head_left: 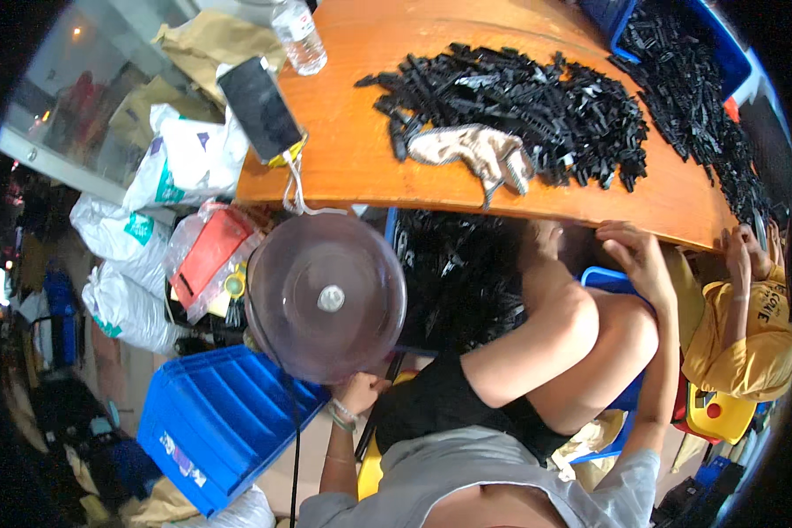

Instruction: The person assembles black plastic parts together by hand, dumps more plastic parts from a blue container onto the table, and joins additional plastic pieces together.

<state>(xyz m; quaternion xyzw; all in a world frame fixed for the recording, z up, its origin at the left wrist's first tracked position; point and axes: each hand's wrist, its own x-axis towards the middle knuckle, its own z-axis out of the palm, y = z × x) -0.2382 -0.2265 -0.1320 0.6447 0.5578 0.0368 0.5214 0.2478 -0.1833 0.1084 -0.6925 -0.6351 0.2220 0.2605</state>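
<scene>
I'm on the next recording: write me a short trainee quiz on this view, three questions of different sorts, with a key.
1. Multiple choice. Which of the person's own hands is nearer the round see-through basin? A) the right; B) the left.
2. True or false. The bottle stands left of the black pile on the orange table.
3. Fill in the blank. A pale ____ lies against the near side of that pile.

Key:
1. B: the left hand, close to its lower rim in the picture.
2. True.
3. glove.
</scene>
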